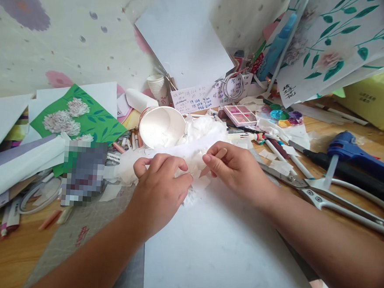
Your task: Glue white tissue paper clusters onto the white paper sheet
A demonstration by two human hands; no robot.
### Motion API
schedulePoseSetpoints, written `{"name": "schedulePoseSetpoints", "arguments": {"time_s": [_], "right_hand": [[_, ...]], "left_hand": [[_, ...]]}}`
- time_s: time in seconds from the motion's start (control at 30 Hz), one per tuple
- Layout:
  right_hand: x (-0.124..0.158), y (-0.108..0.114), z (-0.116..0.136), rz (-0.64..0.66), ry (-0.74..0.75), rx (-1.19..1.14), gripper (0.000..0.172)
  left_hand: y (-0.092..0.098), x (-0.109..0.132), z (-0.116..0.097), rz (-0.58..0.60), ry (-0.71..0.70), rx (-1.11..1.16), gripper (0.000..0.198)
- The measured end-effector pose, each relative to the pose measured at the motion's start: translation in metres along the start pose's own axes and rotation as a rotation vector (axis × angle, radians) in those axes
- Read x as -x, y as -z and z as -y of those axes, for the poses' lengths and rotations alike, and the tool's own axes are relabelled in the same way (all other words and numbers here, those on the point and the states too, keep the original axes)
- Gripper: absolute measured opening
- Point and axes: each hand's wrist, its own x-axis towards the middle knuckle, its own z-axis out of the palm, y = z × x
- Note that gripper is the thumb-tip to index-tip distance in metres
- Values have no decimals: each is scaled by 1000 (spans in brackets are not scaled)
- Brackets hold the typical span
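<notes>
White sheet point(217, 255) nearest, right hand point(236, 167) pinching wooden stick point(222, 153), left hand point(164, 188) curled, hold unclear, paper tub point(179, 120) whitish inside, paper cups point(157, 89) nested

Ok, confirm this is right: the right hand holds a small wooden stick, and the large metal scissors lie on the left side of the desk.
Not quite: the large metal scissors lie on the right side of the desk, as the head view shows. The right hand does hold a small wooden stick.

Soft, pale light washed the white paper sheet point(210, 255); the top-right corner was dark, and coarse pixelation point(83, 176) obscured one patch.
</notes>
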Motion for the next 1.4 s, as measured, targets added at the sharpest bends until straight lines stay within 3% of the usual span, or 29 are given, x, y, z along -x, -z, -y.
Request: {"name": "schedulePoseSetpoints", "arguments": {"time_s": [0.17, 0.5, 0.8, 0.87, 1.0, 1.07, 1.17, 1.23, 1.33, 1.4], "right_hand": [[-1, -6, -5, 81, -49, 102, 20], [-4, -8, -10, 144, -196, 43, 22], [-4, -11, -15, 151, -167, -54, 21], [-3, -10, -16, 68, -135, -179, 25], [0, 10, -6, -234, -60, -296, 24], [4, 33, 3, -231, 5, -185, 26], [12, 72, 10, -42, 133, 187, 38], [20, 93, 6, 39, 119, 446, 35], [31, 108, -9, 146, -28, 659, 29], [34, 107, -19, 244, -15, 744, 24]], "left_hand": [[-2, 0, 1, 16, 37, 36, 19], [1, 4, 3, 42, 172, 259, 7], [0, 4, 2, 130, 181, 290, 12], [0, 4, 1, 131, 170, 283, 12], [0, 6, 2, 137, 147, 268, 16], [1, 8, 3, 144, 129, 261, 18], [1, 11, 7, 155, 95, 238, 18], [-1, 11, 9, 166, 85, 222, 17], [-4, 11, 12, 172, 78, 218, 12], [-5, 11, 14, 170, 71, 227, 10]]}}
